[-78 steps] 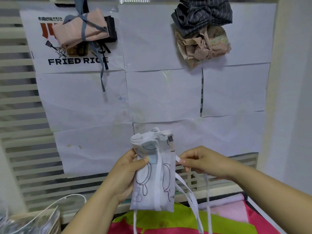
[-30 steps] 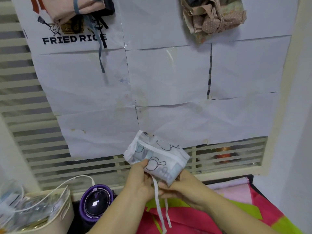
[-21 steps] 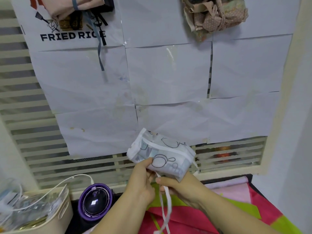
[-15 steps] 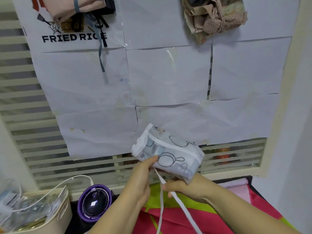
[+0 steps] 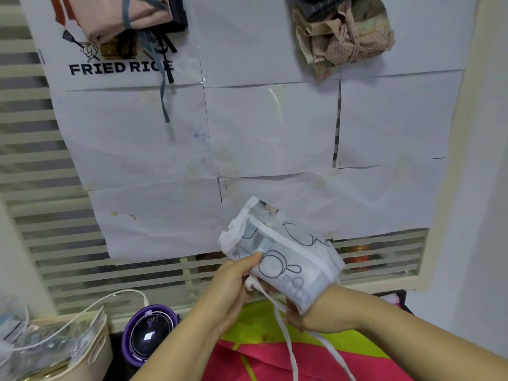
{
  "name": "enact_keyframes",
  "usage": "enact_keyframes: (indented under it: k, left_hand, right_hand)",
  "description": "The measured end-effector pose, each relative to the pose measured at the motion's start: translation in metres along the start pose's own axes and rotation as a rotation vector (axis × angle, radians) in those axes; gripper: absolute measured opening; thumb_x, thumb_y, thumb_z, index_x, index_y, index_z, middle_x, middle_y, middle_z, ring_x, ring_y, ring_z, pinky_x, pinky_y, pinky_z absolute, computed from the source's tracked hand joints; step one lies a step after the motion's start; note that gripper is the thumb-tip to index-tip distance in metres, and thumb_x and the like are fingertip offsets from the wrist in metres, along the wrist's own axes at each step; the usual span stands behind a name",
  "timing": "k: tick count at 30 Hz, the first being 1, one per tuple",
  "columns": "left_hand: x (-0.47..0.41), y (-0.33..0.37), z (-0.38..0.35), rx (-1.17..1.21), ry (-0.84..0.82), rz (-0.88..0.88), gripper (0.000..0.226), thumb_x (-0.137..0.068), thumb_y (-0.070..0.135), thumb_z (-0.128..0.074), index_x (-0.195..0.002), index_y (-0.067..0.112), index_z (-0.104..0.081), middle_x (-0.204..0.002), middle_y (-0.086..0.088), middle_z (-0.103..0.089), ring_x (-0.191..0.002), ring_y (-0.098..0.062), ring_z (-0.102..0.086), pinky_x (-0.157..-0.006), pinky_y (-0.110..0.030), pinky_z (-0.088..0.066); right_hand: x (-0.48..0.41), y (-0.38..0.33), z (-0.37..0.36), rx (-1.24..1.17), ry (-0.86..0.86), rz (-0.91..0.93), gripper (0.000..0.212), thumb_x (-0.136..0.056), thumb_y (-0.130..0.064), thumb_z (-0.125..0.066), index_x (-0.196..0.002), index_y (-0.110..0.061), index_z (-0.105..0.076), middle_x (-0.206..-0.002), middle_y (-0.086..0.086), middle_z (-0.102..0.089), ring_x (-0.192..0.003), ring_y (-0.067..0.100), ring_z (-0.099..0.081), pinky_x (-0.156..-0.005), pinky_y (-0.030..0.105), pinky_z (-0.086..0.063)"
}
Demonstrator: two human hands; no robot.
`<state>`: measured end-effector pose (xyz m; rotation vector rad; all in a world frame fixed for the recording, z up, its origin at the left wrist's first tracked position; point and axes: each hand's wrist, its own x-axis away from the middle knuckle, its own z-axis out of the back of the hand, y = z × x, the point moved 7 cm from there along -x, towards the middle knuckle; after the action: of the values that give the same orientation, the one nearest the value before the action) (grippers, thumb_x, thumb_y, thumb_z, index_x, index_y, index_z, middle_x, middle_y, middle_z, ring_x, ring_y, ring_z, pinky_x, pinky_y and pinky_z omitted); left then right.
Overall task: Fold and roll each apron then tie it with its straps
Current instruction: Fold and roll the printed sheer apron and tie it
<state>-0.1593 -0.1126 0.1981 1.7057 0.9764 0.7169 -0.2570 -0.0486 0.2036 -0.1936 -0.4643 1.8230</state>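
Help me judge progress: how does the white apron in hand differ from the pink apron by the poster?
The pink apron is tied round with a grey-blue strap; the white apron has loose dangling straps. The pink apron is plain, the white apron printed with outlines. Both are compact bundles.

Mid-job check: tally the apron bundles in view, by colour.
White bundle, held: 1
Pink bundle, top left: 1
Black bundle, behind the pink: 1
Beige bundle, top right: 1
Grey striped bundle, cut off at the top edge: 1
Total: 5
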Motion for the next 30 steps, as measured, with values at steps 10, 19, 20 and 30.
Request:
enact_keyframes:
  k: [10, 19, 20, 30]
  left_hand:
    - [0.003, 0.006, 0.0, 0.092, -0.072, 0.001, 0.044, -0.08, 0.015, -0.054, -0.119, -0.005, -0.058, -0.113, -0.021, -0.067, -0.105, -0.031, -0.065, -0.091, -0.042, -0.053]
    - [0.005, -0.001, 0.015, 0.127, -0.129, 0.084, 0.032, -0.079, 0.014, -0.063, -0.104, -0.006, -0.064, -0.084, -0.016, -0.066, -0.066, -0.02, -0.056, -0.054, -0.027, -0.045]
    - [0.007, -0.004, 0.016, 0.119, -0.115, 0.093, 0.026, -0.078, 0.014, -0.06, -0.099, -0.002, -0.064, -0.073, -0.01, -0.064, -0.055, -0.013, -0.053, -0.042, -0.02, -0.036]
    - [0.025, -0.056, 0.036, 0.333, -0.17, 0.261, 0.094, -0.033, 0.017, -0.099, -0.115, -0.004, -0.059, -0.076, -0.011, -0.059, -0.046, -0.011, -0.043, -0.036, -0.017, -0.023]
  right_hand:
    - [-0.003, 0.017, -0.005, -0.297, -0.013, 0.035, 0.026, -0.094, -0.017, -0.055, -0.12, -0.02, -0.061, -0.101, 0.0, -0.066, -0.068, 0.0, -0.054, -0.075, 0.02, -0.053]
    - [0.003, 0.048, 0.003, -1.153, 0.058, -0.077, 0.044, -0.091, 0.001, -0.043, -0.054, -0.023, -0.048, -0.048, -0.007, -0.031, -0.046, 0.006, -0.021, -0.047, 0.018, -0.019]
    - [0.003, 0.052, 0.003, -1.191, 0.069, -0.086, 0.041, -0.091, -0.001, -0.042, -0.057, -0.022, -0.047, -0.049, -0.007, -0.027, -0.045, 0.006, -0.018, -0.046, 0.018, -0.016]
    - [0.007, 0.036, -0.015, -1.36, -0.003, -0.088, 0.026, -0.088, -0.03, -0.052, -0.064, -0.021, -0.056, -0.051, -0.001, -0.034, -0.043, 0.008, -0.01, -0.043, 0.019, -0.01]
